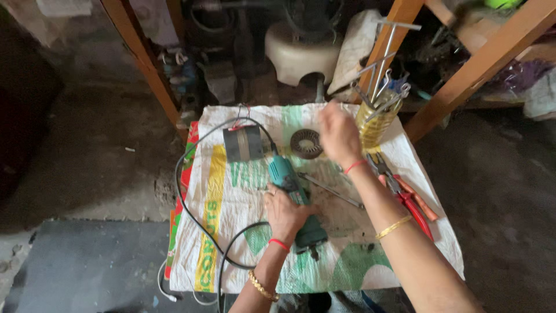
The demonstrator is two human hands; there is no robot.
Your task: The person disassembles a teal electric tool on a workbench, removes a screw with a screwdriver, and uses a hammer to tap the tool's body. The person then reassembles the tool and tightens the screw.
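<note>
My left hand rests on a teal power tool that lies on a white woven sack spread over a low surface, fingers curled around its body. My right hand is raised and blurred above the sack, just right of a dark round ribbed metal part and left of a yellow plastic container full of metal hand tools. Whether the right hand holds anything cannot be told. A dark grey and tan block with thin wires sits at the tool's far end.
A black cable loops across the sack's left side. Red-handled pliers and a thin metal rod lie to the right. Wooden legs frame cluttered shelving behind, with a pale plastic stool underneath.
</note>
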